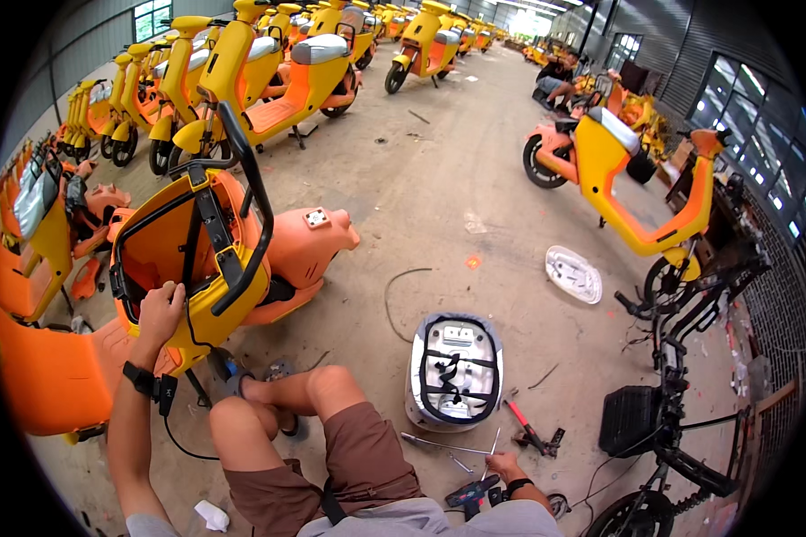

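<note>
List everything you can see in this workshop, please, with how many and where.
scooter body: one, yellow and orange, seat removed, at left by the person's knees
seat: one, grey, upside down on the floor at centre
panel: one, white, on the floor right of centre
hand tools: several, metal and red-handled, on the floor below the seat
cable: one, dark, curved on the floor
scooter: one, yellow and orange, standing at right
frame: one, black, bare, at lower right
scooter rows: many, yellow and orange, top left and far back
another person: one, seated, far right
left hand: on the scooter body's rim
right hand: on a dark tool at the lower edge
</note>
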The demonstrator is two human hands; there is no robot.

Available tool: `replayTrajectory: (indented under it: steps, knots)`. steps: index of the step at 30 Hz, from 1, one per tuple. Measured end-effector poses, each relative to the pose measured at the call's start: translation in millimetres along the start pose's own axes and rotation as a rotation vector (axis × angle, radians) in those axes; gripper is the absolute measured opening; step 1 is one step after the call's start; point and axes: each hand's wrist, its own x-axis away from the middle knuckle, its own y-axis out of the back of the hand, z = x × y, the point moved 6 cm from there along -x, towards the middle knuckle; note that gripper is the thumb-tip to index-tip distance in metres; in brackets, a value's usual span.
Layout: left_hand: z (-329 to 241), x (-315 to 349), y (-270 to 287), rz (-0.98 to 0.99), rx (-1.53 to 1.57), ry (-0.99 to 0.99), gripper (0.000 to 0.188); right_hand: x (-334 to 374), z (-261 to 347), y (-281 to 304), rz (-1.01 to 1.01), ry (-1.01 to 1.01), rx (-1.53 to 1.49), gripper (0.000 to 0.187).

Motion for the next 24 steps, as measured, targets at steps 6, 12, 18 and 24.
replayTrajectory:
  steps: [6,12,18,24]
  knots:
    - [-12,24,10,-0.164,-0.393,-0.267,0.037,65,80,-31,0.1,0.474,0.485,0.032]
    - [-19,23,7,-0.095,-0.089,0.007,0.044,100,117,-78,0.424,0.365,0.34,0.03]
    - [-3,25,10,-0.045,-0.099,0.021,0.035,117,200,-123,0.351,0.388,0.526,0.035]
    - [-22,21,23,-0.138,0.284,-0.038,0.024,119,230,-170,0.125,0.86,1.116,0.033]
